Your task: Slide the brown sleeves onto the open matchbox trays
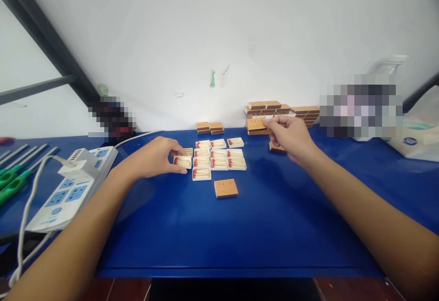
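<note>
Checking in from the remote feed, head view only. The left hand (pixel 156 157) has its fingers closed around one open tray of matches (pixel 182 161), pinching it at the left edge of the grid of open trays (pixel 217 158) that sits just to the hand's right on the blue table (pixel 274 228). I count roughly ten trays there, all full of red-tipped matches, lined up touching each other.

The right hand (pixel 290 138) is up and well to the right of that grid, fingers pinched narrow on a brown matchbox sleeve (pixel 257 123) at the front of the stack of brown boxes (pixel 284 111) against the wall. Can't quite tell if it's lifting one or just touching it. Another brown piece (pixel 277 147) lies just under that hand.

One closed brown box (pixel 226 188) sits alone, nearer to me than the trays, between the two hands. A small second pile of boxes (pixel 210 128) sits beyond the grid.

My guess on progress: early. One box looks finished, about ten trays lie uncovered, and plenty of sleeves are stacked.

Left of the left hand: a power strip (pixel 70 186) and green-handled tools (pixel 13 180).
</note>
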